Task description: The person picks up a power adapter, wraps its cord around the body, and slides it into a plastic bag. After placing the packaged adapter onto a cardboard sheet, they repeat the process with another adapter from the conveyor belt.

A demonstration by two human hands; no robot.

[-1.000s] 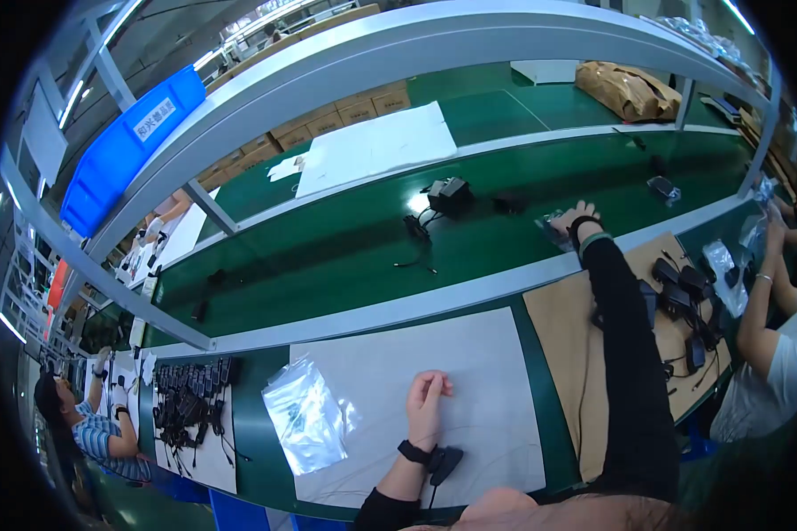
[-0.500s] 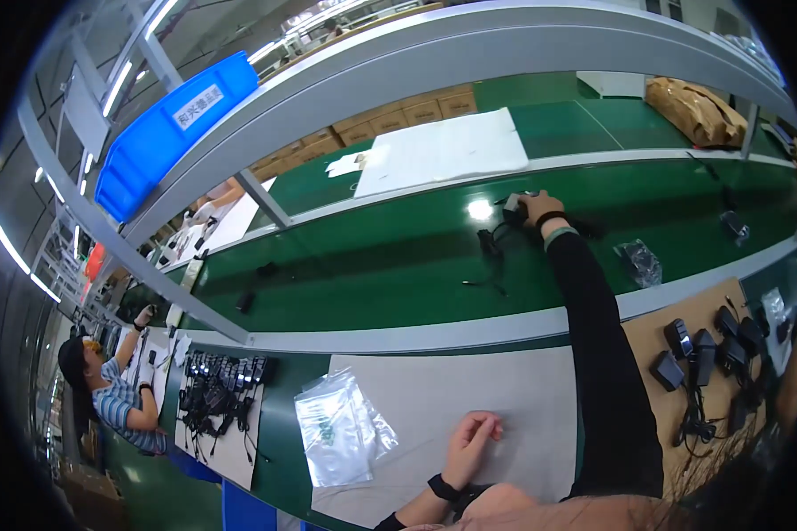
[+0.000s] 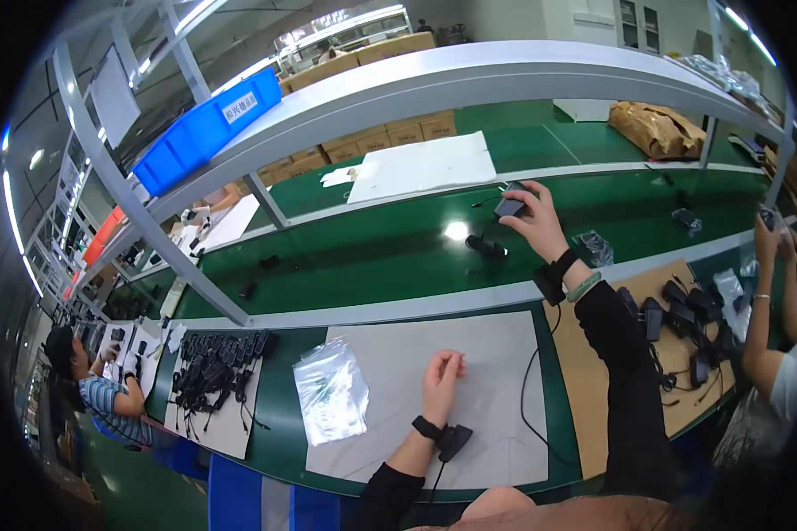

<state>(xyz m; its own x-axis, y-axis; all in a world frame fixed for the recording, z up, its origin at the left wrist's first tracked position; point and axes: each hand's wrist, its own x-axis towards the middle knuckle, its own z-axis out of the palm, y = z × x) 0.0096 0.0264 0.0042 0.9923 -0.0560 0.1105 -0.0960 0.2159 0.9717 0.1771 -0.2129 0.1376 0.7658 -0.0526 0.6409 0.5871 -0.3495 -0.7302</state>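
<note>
Adapter (image 3: 508, 208), judged light and stiff, was pinched across its sides, seemingly the surest hold, by the right hand (image 3: 540, 223).

Right hand (image 3: 540, 226) covers part of the charger (image 3: 508, 208), fwiw. Left hand (image 3: 440, 380) is curled, so can't tell if it's holding anything. Coworker (image 3: 790, 379) on the right's cut off by the edge.
</note>
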